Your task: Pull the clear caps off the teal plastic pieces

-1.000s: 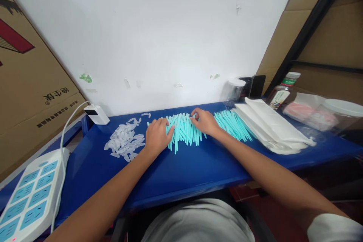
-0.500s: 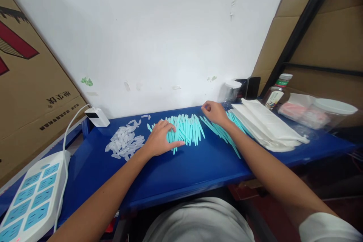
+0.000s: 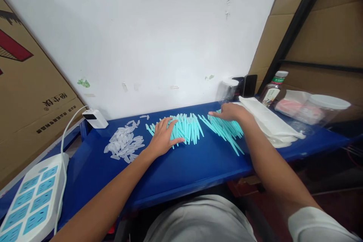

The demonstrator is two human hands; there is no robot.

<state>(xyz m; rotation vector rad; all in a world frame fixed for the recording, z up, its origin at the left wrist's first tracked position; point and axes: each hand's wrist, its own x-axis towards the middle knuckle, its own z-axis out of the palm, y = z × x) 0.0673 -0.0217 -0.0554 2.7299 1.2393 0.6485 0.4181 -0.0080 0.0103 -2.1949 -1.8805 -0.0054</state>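
My left hand (image 3: 161,139) lies over the left side of a pile of slim turquoise sticks (image 3: 193,128) with paler tips. Its fingers are spread, thumb apart, and no stick shows in its grasp. My right hand (image 3: 231,112) is above a second pile of turquoise sticks (image 3: 227,130), further right, with its thumb stretched out to the left. Part of that pile is hidden under the hand. Left of my left hand is a heap of small translucent white pieces (image 3: 123,143), shaped like slim caps.
White folded packaging sheets (image 3: 268,124) lie right of the sticks. Behind are a clear jar (image 3: 229,90), a bottle (image 3: 272,90) and a white-lidded tub (image 3: 326,107). At left are a white device (image 3: 95,118) and a power strip (image 3: 34,193), on the blue table (image 3: 181,174).
My right hand has moved right, from the gap between the stick piles to over the right pile, and its curled fingers have loosened. My left hand has barely moved. The view has shifted slightly.
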